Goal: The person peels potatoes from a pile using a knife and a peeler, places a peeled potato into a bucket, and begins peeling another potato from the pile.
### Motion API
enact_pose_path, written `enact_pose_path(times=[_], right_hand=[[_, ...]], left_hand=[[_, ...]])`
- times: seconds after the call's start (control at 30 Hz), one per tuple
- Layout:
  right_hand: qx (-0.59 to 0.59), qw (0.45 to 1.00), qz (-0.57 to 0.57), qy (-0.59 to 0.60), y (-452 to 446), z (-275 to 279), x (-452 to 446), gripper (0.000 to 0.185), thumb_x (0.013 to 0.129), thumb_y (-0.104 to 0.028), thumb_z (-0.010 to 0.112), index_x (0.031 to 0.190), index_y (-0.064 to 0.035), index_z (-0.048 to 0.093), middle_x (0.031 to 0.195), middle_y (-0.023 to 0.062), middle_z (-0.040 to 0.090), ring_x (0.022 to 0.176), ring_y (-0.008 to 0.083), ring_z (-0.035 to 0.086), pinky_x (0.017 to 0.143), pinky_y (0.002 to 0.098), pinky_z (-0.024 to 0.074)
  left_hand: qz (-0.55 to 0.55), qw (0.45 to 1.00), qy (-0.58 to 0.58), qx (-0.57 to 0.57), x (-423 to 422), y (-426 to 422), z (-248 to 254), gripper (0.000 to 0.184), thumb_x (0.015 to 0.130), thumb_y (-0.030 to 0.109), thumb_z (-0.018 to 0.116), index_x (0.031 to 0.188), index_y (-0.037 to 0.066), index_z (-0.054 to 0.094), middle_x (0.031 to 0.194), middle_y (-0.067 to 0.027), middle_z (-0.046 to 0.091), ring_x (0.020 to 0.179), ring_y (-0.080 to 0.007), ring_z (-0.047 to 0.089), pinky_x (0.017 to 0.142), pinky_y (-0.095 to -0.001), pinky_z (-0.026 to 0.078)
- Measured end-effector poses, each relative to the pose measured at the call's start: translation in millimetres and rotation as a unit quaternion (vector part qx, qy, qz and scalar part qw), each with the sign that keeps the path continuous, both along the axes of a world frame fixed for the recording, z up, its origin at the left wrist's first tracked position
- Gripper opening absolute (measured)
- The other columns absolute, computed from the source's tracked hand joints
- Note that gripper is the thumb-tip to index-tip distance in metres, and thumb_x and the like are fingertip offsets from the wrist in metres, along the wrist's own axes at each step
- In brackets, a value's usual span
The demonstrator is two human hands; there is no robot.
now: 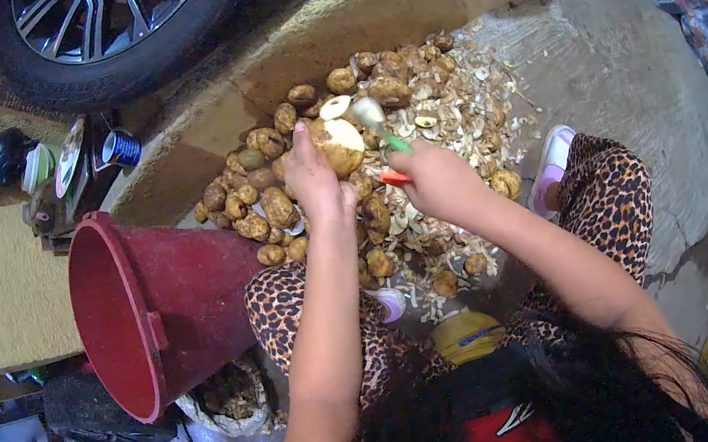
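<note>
My left hand [313, 179] is wrapped round a large brown potato [342, 146], with its pale cut face toward my right side. In my right hand [440, 178] is a knife [368, 113] with a green and orange handle; its blade is blurred by motion, close to the potato. A pale slice [335, 107] shows just above the cut face; I cannot tell whether it is still attached. Several unpeeled potatoes [278, 205] lie heaped on the ground below and beyond my left hand. Peelings and pale chips [460, 116] are spread around and beyond my right hand.
A dark red bucket [188, 284] lies tilted at the left, its mouth facing left. Behind the heap runs a low concrete ledge [394, 6] with a car wheel [127, 72] above it. A blue mug [120, 149] stands at the left. Plastic bags [707, 26] line the right side.
</note>
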State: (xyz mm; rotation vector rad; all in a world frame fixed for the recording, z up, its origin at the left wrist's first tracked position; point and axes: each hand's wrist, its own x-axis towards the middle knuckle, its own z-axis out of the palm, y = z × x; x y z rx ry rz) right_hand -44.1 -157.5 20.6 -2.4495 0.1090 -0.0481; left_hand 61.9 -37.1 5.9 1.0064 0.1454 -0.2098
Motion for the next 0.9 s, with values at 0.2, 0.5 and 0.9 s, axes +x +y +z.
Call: enact_pose_path(times=[0.2, 0.5, 0.9], right_hand=[[0.028, 0.999, 0.007, -0.043, -20.1, 1.2, 9.0, 0.011, 0.069, -0.010, 0.057, 0.075, -0.0008, 0.054, 0.071, 0.0188, 0.054, 0.072, 0.0357, 0.055, 0.066, 0.0426, 0.0437], [-0.110, 0.994, 0.018, 0.015, -8.6, 16.2, -5.7, 0.010, 0.073, -0.011, 0.057, 0.080, -0.0041, 0.057, 0.073, 0.0190, 0.056, 0.071, 0.0354, 0.057, 0.064, 0.0446, 0.0465], [0.162, 0.983, -0.069, 0.053, -76.7, 46.0, -1.7, 0.021, 0.076, -0.023, 0.065, 0.081, -0.0039, 0.058, 0.074, 0.0064, 0.061, 0.066, 0.0171, 0.059, 0.059, 0.0318, 0.0472]], left_hand=[[-0.032, 0.998, 0.046, 0.001, -2.9, 7.7, 8.9, 0.036, 0.089, 0.031, 0.050, 0.107, 0.001, 0.050, 0.099, -0.0097, 0.060, 0.087, -0.0206, 0.062, 0.075, -0.0357, 0.052], [-0.038, 0.999, -0.009, 0.020, -12.1, 2.3, 13.8, 0.032, 0.088, 0.029, 0.053, 0.104, 0.001, 0.053, 0.095, -0.0090, 0.060, 0.082, -0.0168, 0.060, 0.073, -0.0313, 0.051], [-0.124, 0.974, 0.176, -0.077, -9.5, 14.2, 18.1, 0.039, 0.083, 0.043, 0.054, 0.100, 0.008, 0.053, 0.085, -0.0078, 0.060, 0.073, -0.0215, 0.060, 0.060, -0.0354, 0.053]])
